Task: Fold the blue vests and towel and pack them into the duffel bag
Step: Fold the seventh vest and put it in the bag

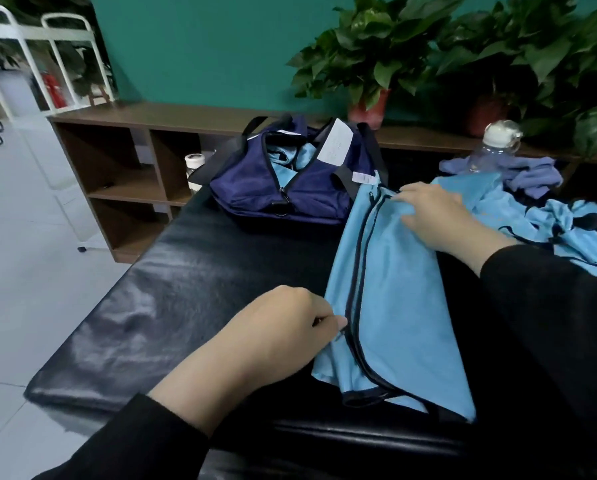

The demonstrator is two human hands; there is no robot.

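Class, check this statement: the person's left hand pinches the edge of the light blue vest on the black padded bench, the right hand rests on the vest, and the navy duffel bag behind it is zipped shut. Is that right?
One detail is wrong. The head view shows the duffel bag unzipped, with light blue fabric inside. The rest holds: the left hand pinches the vest edge, and the right hand rests on it.

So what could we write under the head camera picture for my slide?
Left hand pinches a light blue vest, right hand flat on it, open navy duffel bag behind.
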